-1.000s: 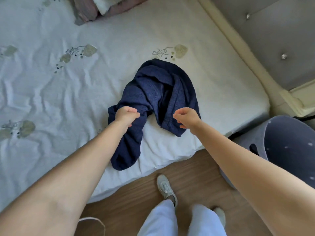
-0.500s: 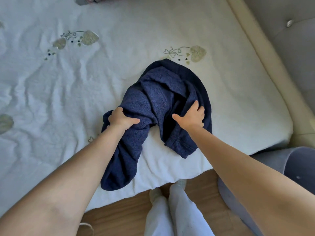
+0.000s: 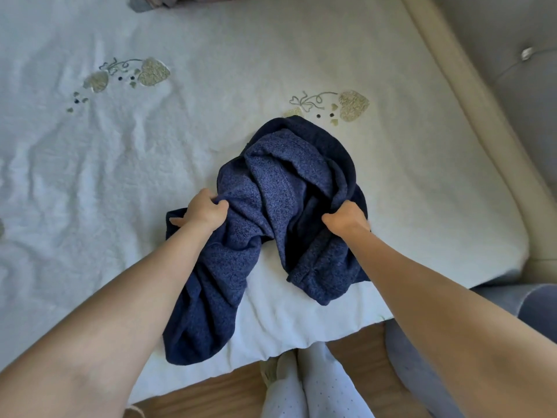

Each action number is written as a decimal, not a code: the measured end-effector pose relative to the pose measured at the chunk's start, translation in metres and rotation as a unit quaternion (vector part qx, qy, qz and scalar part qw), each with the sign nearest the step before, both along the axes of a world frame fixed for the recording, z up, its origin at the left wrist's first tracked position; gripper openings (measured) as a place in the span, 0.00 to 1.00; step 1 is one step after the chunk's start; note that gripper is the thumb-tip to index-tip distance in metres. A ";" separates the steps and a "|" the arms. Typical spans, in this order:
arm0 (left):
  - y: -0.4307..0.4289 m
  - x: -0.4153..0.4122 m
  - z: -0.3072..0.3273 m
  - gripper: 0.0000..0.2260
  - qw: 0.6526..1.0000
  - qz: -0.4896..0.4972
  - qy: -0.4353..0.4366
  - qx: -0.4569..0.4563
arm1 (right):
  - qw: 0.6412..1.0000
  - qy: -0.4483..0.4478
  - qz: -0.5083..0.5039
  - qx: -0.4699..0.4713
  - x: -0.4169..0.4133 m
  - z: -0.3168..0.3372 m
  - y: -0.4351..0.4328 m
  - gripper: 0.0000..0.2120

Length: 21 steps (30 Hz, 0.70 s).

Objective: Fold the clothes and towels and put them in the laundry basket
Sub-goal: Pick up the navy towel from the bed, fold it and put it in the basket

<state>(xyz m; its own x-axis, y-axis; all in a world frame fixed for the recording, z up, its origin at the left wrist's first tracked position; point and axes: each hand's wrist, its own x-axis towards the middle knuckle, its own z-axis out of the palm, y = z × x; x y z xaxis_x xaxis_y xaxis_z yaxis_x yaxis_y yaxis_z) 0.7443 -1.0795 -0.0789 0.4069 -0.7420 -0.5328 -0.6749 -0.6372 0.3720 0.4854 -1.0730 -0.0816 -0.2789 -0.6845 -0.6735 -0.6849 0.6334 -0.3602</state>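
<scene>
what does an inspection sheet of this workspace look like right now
surface: white bed sheet, wrinkled, embroidered hearts
job's things: navy garment, bunched and unfolded, one end hanging over the bed edge; grey basket on the floor at right, partly hidden
clutter: other laundry at the top edge
grippers: left hand and right hand each gripping the garment
cables: nothing seen
surroundings: wood floor, padded headboard at right

both hands (image 3: 206,211) (image 3: 346,218) grip navy towel (image 3: 280,188)
</scene>
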 end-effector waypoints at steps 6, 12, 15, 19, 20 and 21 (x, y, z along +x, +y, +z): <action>0.004 -0.022 0.035 0.10 0.998 0.007 -0.015 -0.067 | 0.992 -0.066 -0.072 -0.074 -0.008 0.028 0.016 0.05; 0.015 -0.058 0.098 0.08 0.978 0.083 0.172 -0.082 | 0.972 -0.115 -0.143 -0.149 -0.023 0.079 0.054 0.06; 0.027 -0.081 0.141 0.06 0.963 0.088 0.250 -0.054 | 0.963 -0.126 -0.168 -0.169 -0.034 0.111 0.081 0.05; 0.055 -0.114 0.204 0.06 0.944 0.073 0.321 -0.024 | 0.945 -0.140 -0.220 -0.200 -0.052 0.161 0.126 0.10; 0.063 -0.122 0.218 0.05 0.939 0.073 0.336 -0.016 | 0.941 -0.145 -0.228 -0.204 -0.056 0.173 0.137 0.07; 0.072 -0.129 0.232 0.04 0.934 0.071 0.350 -0.007 | 0.938 -0.145 -0.236 -0.210 -0.060 0.186 0.148 0.03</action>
<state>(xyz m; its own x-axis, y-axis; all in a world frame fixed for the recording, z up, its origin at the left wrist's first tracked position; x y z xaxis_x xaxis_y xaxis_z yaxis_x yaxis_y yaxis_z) 0.6150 -1.0079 0.1527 0.0567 -0.7156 -0.6962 -0.1718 -0.6939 0.6993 0.4254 -0.9251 0.1042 -0.4647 -0.7525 -0.4667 -0.1982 0.6021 -0.7734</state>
